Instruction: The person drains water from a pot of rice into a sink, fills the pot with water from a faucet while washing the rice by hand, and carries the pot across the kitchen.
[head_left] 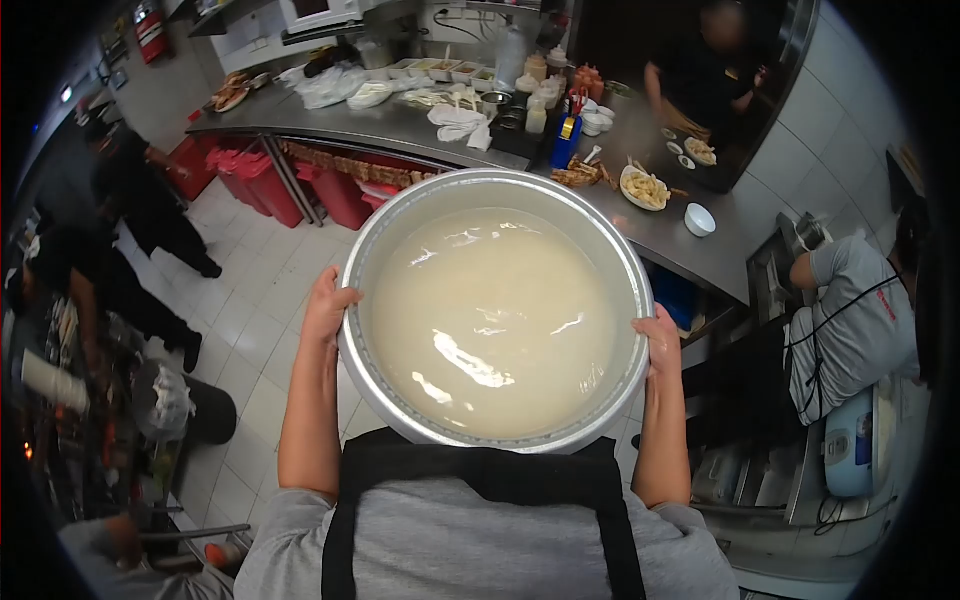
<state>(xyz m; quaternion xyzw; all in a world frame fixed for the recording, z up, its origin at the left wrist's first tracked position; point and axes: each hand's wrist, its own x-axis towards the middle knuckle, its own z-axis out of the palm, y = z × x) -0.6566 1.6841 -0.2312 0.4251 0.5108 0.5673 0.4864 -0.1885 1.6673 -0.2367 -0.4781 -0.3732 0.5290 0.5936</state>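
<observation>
A wide round metal pot (366, 405) is held up in front of my chest, above the floor. Pale, cloudy liquid (500, 320) fills much of it, with bright reflections on the surface. My left hand (326, 306) grips the left side, its thumb over the rim. On the opposite side my right hand (659, 340) grips the rim in the same way, the thumb on top. The other fingers of both hands are partly hidden beneath the outer wall.
Ahead runs a steel counter (395, 132) with sauce bottles, a bowl of fries (643, 188) and a white bowl (700, 220). Red bins (335, 195) stand below. People work at left, at right and behind the counter. A black trash bin (215, 410) stands on the tiled floor.
</observation>
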